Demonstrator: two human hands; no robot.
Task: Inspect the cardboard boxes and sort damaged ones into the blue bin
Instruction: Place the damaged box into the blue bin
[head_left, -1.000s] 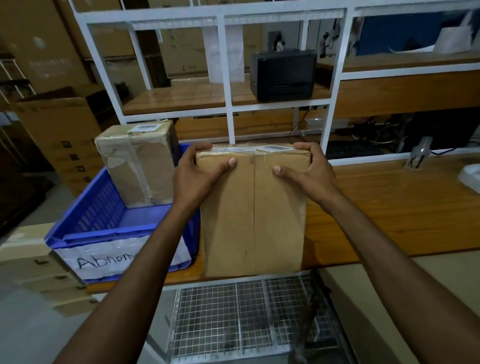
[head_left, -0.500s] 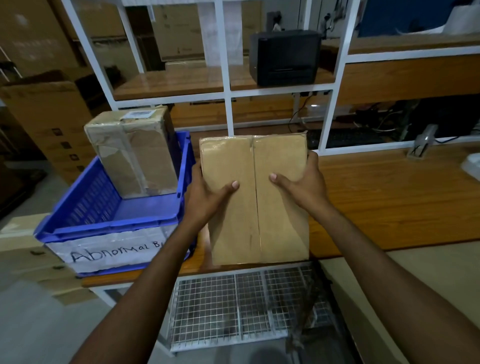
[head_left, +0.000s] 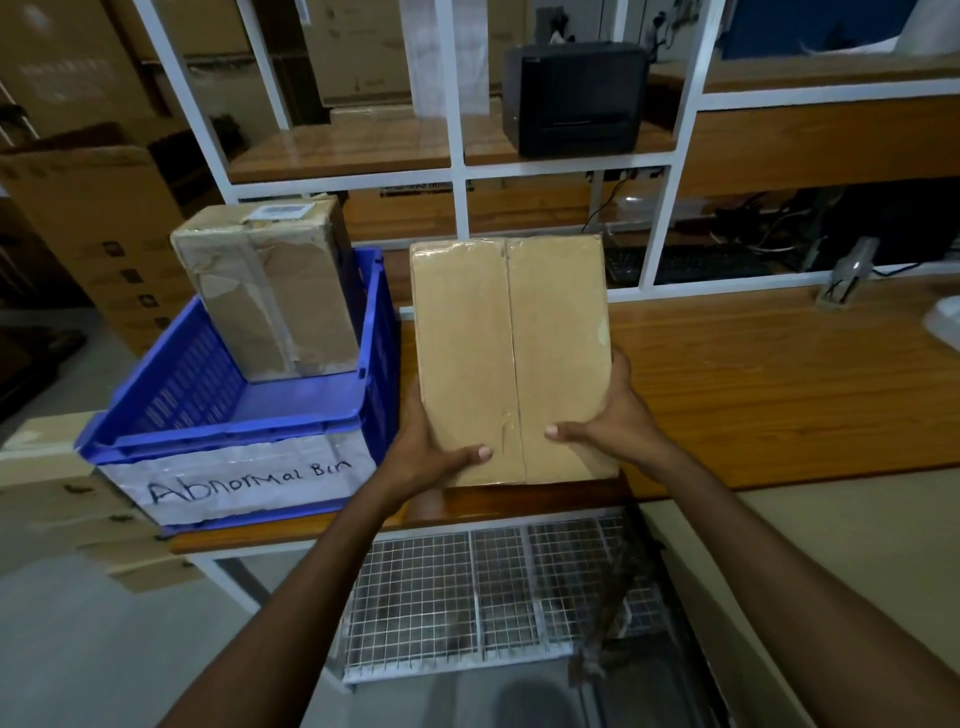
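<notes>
Left hand (head_left: 423, 452), right hand (head_left: 613, 421) grip cardboard box (head_left: 509, 358) beside blue bin (head_left: 228, 426).

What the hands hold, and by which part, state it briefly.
Both hold one cardboard box near its lower end: left hand at the left edge, right hand at the right edge, thumbs across its front.

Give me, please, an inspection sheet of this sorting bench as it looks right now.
Surface: wooden bench, carrying the blue bin at its left end.
Job's things: held box, taped seam down its front, broad face toward the camera; blue bin labelled "Abnormal Bin"; taped box standing inside it.
Clutter: small grey item at the bench's back, kind unclear.
Hands: left hand and right hand grip the held box's lower corners, thumbs in front.
Cables: dark cables behind the white frame.
Surroundings: black printer on a shelf, stacked cartons left, wire rack below.
</notes>
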